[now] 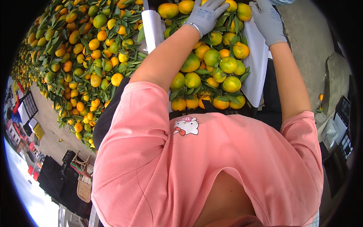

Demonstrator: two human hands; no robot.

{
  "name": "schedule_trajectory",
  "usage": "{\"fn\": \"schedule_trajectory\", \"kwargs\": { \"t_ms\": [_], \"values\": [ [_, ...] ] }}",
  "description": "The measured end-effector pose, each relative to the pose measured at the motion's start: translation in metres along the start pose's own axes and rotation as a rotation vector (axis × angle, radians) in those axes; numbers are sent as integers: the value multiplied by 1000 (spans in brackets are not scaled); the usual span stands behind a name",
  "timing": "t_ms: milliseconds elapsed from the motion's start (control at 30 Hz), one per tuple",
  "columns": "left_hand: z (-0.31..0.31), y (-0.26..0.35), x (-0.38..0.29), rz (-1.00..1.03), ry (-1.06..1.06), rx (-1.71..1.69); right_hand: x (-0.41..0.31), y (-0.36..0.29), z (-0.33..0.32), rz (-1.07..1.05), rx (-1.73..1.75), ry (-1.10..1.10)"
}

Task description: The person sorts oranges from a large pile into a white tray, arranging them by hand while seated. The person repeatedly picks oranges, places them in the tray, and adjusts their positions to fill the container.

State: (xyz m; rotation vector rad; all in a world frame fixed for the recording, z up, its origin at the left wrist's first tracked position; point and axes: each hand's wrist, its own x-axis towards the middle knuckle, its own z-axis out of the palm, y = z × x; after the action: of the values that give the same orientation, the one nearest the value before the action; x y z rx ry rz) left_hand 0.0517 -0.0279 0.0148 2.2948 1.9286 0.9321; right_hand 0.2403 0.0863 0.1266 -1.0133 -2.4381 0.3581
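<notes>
Before me stands a crate lined with white paper, filled with orange and green mandarins that have leaves on their stems. My left hand, in a grey glove, lies palm down with fingers spread on the fruit at the far end of the crate. What its fingertips touch is partly hidden. My right hand, gloved likewise, is at the crate's far right side, beside a mandarin and over the paper's edge. Its fingertips reach the picture's top rim, and I cannot tell whether it grips anything.
A large heap of leafy mandarins covers the ground at the left. A wicker chair and black plastic crates stand at the lower left. More black crates are at the far right, near a concrete ledge.
</notes>
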Motion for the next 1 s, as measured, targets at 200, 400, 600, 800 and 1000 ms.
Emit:
{"fn": "schedule_trajectory", "kwargs": {
  "t_ms": [200, 400, 600, 800, 1000],
  "values": [
    [-75, -21, 9, 2, -163, -134, -74, -39, -26, 319, 425, -444],
    [-140, 39, -77, -212, -486, -8, -157, -73, -19, -58, 102, -768],
    [-143, 98, -117, -275, -1024, 156, -148, -56, -28, 53, 204, -626],
    [-145, 84, -86, -495, -621, -383, -114, -59, -47, 300, 520, -614],
    [-124, 105, -74, -1079, -304, -2071, -119, -77, -46, 227, 699, -387]
  ]
}}
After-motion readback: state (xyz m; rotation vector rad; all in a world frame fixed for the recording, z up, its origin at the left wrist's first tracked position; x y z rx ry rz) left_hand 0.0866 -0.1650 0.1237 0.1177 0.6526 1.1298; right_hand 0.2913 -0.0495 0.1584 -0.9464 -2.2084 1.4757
